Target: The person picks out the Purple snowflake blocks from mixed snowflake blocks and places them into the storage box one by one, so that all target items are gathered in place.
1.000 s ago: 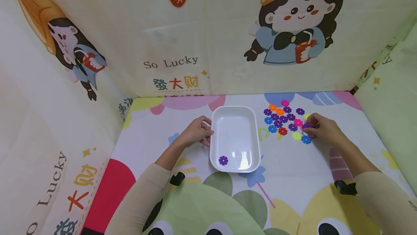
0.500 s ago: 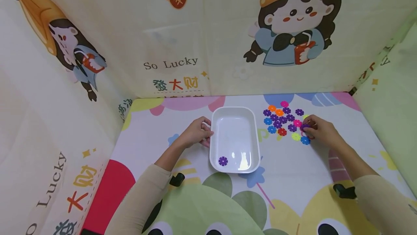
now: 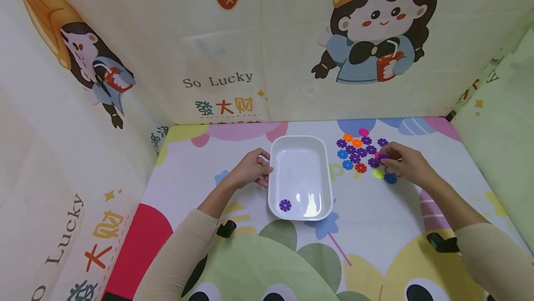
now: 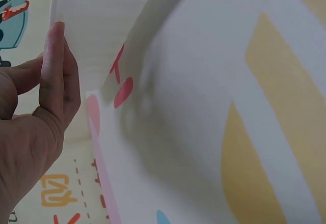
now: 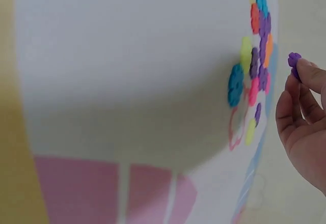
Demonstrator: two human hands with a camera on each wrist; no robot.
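Note:
A white rectangular tray (image 3: 300,178) lies on the patterned tabletop, a single purple snowflake-shaped disc (image 3: 285,205) near its lower left corner. At the tray's left rim, my left hand (image 3: 253,169) holds the edge between thumb and fingers; in the left wrist view its fingers (image 4: 52,76) lie along the outer wall. My right hand (image 3: 406,163) pinches a purple snowflake disc (image 5: 294,61) between thumb and fingertips, raised over the right side of a loose group of discs. That group mixes purple, blue (image 3: 347,165), orange (image 3: 357,143), red (image 3: 360,168), pink (image 3: 364,132) and yellow (image 3: 378,173) ones.
Cream printed cloth (image 3: 225,46) hangs behind the table and at both sides. The disc group sits to the right of the tray, near the table's back edge. Bold cartoon shapes (image 3: 271,264) cover the tabletop.
My right hand has lifted the purple disc and shifted slightly left over the group. The left hand stays at the tray's rim.

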